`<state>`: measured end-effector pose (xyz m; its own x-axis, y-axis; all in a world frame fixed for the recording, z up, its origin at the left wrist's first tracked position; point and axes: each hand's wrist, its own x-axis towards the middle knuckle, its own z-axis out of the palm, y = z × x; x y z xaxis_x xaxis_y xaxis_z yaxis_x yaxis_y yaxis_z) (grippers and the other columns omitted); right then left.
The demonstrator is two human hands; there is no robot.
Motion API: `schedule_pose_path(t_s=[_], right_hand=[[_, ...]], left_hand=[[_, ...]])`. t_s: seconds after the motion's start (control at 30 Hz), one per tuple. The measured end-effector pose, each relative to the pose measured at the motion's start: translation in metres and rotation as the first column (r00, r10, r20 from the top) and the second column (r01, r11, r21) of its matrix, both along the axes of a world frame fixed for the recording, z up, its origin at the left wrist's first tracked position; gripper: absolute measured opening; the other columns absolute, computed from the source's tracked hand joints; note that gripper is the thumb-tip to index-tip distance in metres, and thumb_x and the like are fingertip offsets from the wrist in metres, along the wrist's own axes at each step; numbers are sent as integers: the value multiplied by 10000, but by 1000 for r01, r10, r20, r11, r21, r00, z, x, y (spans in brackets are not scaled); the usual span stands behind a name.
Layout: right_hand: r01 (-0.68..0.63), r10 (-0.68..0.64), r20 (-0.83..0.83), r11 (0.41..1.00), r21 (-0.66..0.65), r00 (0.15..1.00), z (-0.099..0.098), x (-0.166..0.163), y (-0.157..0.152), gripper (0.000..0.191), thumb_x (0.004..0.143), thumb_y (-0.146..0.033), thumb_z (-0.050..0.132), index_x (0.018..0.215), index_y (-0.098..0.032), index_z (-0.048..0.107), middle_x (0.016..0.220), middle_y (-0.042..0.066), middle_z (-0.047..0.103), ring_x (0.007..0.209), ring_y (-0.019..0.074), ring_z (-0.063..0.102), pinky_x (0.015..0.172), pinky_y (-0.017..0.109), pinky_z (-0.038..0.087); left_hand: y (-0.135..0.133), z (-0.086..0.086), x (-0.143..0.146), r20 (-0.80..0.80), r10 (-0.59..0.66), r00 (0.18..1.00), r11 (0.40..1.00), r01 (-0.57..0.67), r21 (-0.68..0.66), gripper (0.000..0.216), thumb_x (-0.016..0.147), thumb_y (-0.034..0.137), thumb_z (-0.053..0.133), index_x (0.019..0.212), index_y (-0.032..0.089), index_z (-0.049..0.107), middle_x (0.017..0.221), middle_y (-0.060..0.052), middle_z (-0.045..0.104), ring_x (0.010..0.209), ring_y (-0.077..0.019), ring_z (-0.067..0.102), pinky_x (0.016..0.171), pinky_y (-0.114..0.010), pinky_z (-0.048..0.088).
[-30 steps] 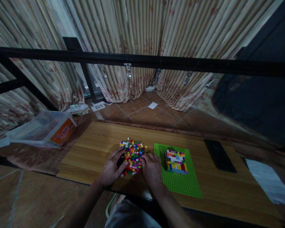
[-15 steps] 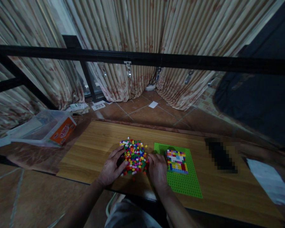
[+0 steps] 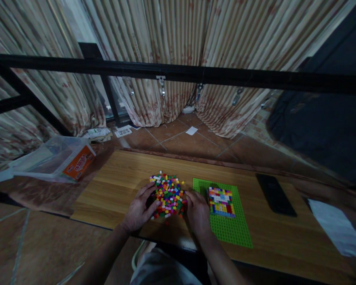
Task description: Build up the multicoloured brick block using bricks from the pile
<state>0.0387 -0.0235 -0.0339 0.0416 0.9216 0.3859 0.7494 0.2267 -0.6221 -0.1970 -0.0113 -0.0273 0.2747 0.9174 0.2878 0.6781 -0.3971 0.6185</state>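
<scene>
A heap of small coloured bricks (image 3: 168, 192) lies on the wooden table (image 3: 115, 186). My left hand (image 3: 139, 209) rests flat against the heap's left side, fingers stretched out and touching the bricks. My right hand (image 3: 198, 211) lies at the heap's right side, fingers spread toward the bricks, its edge over the green baseplate (image 3: 231, 231). On that baseplate stands a block of many-coloured bricks (image 3: 221, 201), just right of my right hand. Neither hand visibly holds anything.
A black phone (image 3: 275, 194) lies on the table to the right, with a white sheet (image 3: 338, 231) beyond it. A clear plastic box with an orange label (image 3: 59, 158) sits off the table's left end. A black metal bar (image 3: 180, 75) crosses in front of curtains.
My right hand has slid a little to the right, onto the edge of the green baseplate, leaving more of the heap uncovered. My left hand has stayed put.
</scene>
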Motion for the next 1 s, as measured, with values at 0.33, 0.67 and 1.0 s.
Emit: schedule_pose_path(t_s=[0.33,0.67,1.0], right_hand=[[-78,78,43,997,-4,996,-6,1,-10,279,957,-224,415,969,-219,693,1064,92,650,1000,228,589,900,394,488],[-73,74,-49,997,20,996,-4,3,-16,242,953,-197,433,874,-219,661,1050,87,642,1000,218,595,899,380,502],[-47,48,-38,999,20,998,-5,1,-20,228,979,-251,419,873,-223,619,882,52,672,861,210,612,812,363,486]], left_hand=[[0,-1,1,-3,10,1000,1000,-10,7,462,889,363,562,1324,214,521,1415,-123,508,1308,-282,484,1082,-489,444],[1,-3,-1,-10,-1,1000,1000,1,10,469,893,359,562,1334,213,500,1426,-116,492,1323,-270,465,1095,-468,433],[0,-2,0,-17,7,1000,1000,-7,-6,460,899,369,551,1327,206,501,1441,-119,480,1335,-269,452,1106,-470,420]])
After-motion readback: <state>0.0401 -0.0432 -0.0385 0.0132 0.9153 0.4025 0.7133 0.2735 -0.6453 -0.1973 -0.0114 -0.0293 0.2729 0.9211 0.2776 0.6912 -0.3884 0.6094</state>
